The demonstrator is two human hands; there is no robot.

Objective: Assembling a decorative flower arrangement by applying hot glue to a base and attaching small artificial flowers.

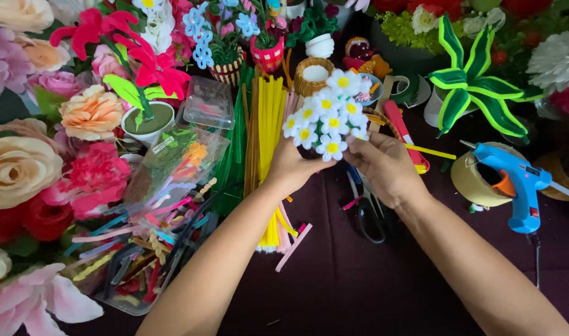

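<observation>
Head view shows our two hands up near the middle of the frame, and together we hold a small bunch of white flowers (327, 123) with yellow middles. Our left hand (292, 167) wraps around the bottom of the bunch from the left, fingers closed on it. Our right hand (386, 168) pinches the bunch from the right side, with fingertips touching the lowest white petals. The bunch sits just above both hands, a bit higher than the middle of the picture.

Under our hands lies a dark purple cloth (359, 280). Behind our left hand we see a pile of long fuzzy sticks (266, 124), mostly yellow and green, lying straight up and down in the frame. In the lower left sits a clear plastic bag (160, 205) full of more fuzzy sticks in many colours. Black scissors (371, 218) lie on the cloth just below our right hand. On the right side a blue glue gun (514, 180) rests beside a roll of tan tape (477, 180). In the upper right stands a green striped plant (471, 81) made of fuzzy sticks. Big fake roses (23, 168) fill the left edge. A small white pot (149, 121) with a green top stands in the upper left.
</observation>
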